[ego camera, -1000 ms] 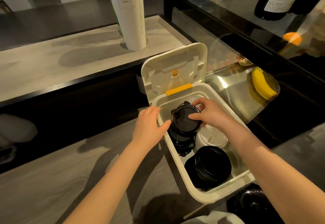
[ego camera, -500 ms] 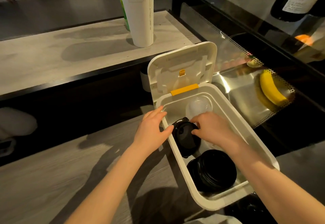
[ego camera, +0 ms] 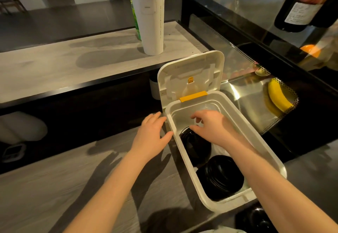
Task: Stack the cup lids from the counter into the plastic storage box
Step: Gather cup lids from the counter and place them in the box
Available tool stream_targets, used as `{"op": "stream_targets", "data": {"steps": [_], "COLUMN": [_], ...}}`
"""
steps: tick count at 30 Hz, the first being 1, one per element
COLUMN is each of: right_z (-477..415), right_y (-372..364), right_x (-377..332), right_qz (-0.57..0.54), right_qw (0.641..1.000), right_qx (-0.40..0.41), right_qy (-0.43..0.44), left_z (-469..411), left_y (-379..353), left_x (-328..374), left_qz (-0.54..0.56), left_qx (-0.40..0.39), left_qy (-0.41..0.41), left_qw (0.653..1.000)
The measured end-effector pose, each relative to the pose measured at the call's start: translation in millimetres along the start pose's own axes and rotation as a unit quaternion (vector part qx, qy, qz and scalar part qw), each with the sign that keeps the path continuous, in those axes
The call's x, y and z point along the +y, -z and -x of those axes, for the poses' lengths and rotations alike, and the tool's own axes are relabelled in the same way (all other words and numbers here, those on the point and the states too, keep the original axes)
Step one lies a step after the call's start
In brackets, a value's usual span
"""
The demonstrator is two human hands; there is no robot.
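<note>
**Open storage box [ego camera: 226, 204] on the table [ego camera: 54, 187], both hands at it.**
The white box's hinged cover [ego camera: 190, 75] stands upright at the far end. Two stacks of black cup lids sit inside: the near stack [ego camera: 219, 178] at the near end, the second stack [ego camera: 195, 147] mid-box against the left wall. The left hand [ego camera: 150, 139] rests against the outer left wall, fingers straight and spread. The right hand [ego camera: 214, 126] is inside the box over the second stack, fingers loosely curled, holding nothing visible.
</note>
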State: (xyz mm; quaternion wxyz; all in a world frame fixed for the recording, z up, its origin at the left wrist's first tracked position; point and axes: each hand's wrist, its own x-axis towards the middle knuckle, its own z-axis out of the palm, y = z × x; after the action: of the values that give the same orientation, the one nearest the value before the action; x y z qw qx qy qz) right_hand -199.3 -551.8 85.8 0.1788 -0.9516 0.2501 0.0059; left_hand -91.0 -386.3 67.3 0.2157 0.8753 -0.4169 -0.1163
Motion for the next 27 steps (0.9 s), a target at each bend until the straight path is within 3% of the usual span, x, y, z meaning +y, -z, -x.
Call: {"op": "stream_targets", "data": {"steps": [10,27], "right_z": [20.4,63.0], "right_y": [-21.6,-168.5], "right_x": [-108.4,-392.5], "right_qz": [0.023,0.062], "right_qw": [0.985,0.942], "right_qx": [0.020,-0.100], "right_qy": [0.169,0.315], "left_z": [90.2,305.0], "left_y": [67.3,147.3], "left_x": [-58.7,-296.9], "left_qz": [-0.135,-0.107], "left_qx": [0.001,0.000], "left_qy": [0.142,0.329], "left_qw": [0.981,0.938]}}
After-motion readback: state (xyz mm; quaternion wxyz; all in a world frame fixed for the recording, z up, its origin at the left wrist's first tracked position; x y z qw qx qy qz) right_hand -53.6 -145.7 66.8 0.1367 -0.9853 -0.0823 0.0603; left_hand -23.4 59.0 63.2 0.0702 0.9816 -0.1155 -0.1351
